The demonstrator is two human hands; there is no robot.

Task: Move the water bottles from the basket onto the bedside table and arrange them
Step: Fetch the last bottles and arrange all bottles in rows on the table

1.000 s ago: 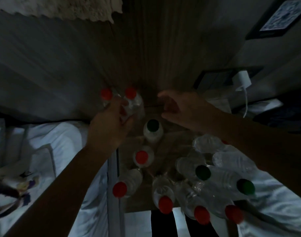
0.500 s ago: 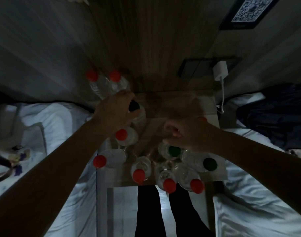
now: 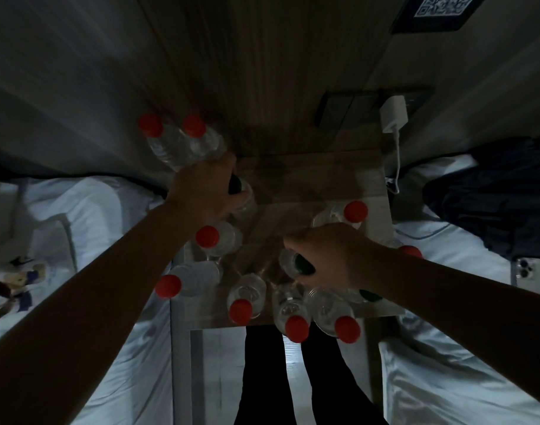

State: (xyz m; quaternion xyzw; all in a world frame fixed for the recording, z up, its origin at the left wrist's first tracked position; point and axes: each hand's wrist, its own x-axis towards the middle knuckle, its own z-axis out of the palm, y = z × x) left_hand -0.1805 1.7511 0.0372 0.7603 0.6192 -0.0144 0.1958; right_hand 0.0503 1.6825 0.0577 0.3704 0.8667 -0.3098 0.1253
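Several clear water bottles stand on the wooden bedside table [image 3: 317,176], most with red caps, a few with green caps. My left hand [image 3: 206,191] grips the top of a green-capped bottle [image 3: 242,196] near the table's back left, just in front of two red-capped bottles [image 3: 183,142] by the wall. My right hand [image 3: 330,256] grips the neck of another green-capped bottle [image 3: 288,263] at the table's right middle. A red-capped bottle [image 3: 353,211] stands just behind that hand. No basket is in view.
White beds flank the table on both sides. A dark garment [image 3: 492,191] and a phone [image 3: 527,269] lie on the right bed. A white charger [image 3: 393,113] is plugged into the wall, its cable hanging past the table's right edge. My legs [image 3: 293,378] stand before the table.
My left hand left the red-capped pair at the back and took hold of a green-capped bottle. My right hand came down from the back and closed round another green-capped bottle.
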